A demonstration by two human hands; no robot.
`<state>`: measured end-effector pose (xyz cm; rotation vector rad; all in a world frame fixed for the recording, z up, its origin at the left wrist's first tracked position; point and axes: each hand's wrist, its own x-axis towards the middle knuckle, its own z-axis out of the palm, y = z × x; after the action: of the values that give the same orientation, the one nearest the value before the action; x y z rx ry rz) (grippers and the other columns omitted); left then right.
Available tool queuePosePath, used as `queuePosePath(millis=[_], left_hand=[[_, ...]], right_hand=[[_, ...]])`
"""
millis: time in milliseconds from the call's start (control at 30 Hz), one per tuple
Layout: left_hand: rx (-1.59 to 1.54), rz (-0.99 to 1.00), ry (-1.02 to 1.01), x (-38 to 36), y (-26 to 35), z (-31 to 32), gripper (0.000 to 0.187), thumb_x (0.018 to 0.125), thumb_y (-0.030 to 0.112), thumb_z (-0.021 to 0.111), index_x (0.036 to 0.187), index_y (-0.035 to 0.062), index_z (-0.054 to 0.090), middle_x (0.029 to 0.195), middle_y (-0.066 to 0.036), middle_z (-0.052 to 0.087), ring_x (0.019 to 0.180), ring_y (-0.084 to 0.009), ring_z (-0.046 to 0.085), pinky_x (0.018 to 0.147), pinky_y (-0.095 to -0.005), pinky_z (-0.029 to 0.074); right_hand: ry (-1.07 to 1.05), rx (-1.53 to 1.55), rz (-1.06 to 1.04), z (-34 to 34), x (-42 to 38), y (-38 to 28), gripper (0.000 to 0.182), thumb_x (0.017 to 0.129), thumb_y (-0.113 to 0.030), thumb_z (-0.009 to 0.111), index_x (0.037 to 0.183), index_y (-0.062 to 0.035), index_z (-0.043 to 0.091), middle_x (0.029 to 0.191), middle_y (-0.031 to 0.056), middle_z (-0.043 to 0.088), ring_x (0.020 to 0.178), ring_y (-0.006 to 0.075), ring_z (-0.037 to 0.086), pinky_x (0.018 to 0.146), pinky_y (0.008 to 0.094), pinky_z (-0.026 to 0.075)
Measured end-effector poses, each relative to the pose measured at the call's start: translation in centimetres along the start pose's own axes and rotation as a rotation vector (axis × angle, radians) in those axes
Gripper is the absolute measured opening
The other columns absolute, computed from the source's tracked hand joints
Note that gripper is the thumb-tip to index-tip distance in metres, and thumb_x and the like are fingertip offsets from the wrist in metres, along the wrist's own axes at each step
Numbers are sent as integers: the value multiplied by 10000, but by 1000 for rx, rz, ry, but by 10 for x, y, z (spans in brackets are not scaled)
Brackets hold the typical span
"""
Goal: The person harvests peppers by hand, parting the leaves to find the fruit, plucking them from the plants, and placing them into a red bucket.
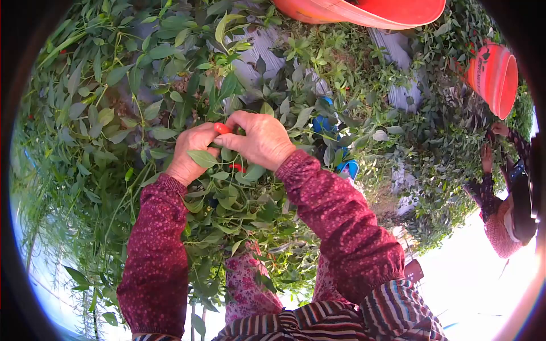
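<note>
My left hand (193, 152) and right hand (259, 139) meet over a leafy pepper plant (227, 199). A small red pepper (222, 128) sits between them at the top of the plant, just above the leaves. My left grip is pressed together on the pepper, thumb and fingers pinching it. My right grip is curled closed against the same fruit; whether it pinches the pepper or its stem, I cannot tell, since my fingers cover the contact.

Risks from this position:
- Crushed or split fruit, caused by excess pinch pressure from both grips on one small pepper.
- A torn branch, caused by pulling without bracing the stem.
- A dropped pepper lost in the foliage, since dense leaves lie directly beneath the hands.
- A second red pepper (236, 167) just below my right hand could be knocked loose by my wrist.

Containers: an orange bucket (364, 11) at the top edge and a second orange bucket (493, 77) at the right, near another person's hands (488, 156). The contents of both are not visible.
</note>
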<state>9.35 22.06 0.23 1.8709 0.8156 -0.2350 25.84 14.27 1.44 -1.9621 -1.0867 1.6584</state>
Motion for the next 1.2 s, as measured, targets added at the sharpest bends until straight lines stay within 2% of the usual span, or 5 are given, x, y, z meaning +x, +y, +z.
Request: queuePosePath(millis=[367,500,633,1033,1200], left_hand=[[-108,-34,-97,3,-6,-3,355,565,50,687,915,44,624,747,-101,567,733,-300,580,640,-387,469],[41,63,-98,2,-3,-6,316,595,-1,619,908,35,633,779,-107,580,760,-313,586,658,-384,477],[41,49,-66,4,0,-3,338,583,-37,574,909,31,626,798,-111,596,782,-321,589,684,-399,482],[125,59,-116,-5,-3,-3,379,583,13,603,949,97,654,780,-126,578,728,-318,572,654,-413,477],[164,146,-118,6,10,-11,337,587,49,616,920,78,654,751,-107,557,732,-302,580,658,-395,480]], right_hand=[[350,178,-591,23,-40,-19,255,695,-85,689,895,-75,532,696,52,560,640,257,588,624,340,473],[78,902,-192,1,-45,-10,158,866,-128,605,993,-59,541,867,19,576,730,93,557,677,255,468],[55,1307,69,-44,-59,19,140,882,-107,460,985,-67,547,1019,113,634,799,166,626,619,264,477],[316,1152,269,-89,-5,53,162,904,-163,553,1034,-82,608,900,36,643,720,130,625,621,254,502],[-20,725,261,-93,4,37,294,870,-138,573,1157,-77,588,764,-12,598,606,52,550,505,188,400]])
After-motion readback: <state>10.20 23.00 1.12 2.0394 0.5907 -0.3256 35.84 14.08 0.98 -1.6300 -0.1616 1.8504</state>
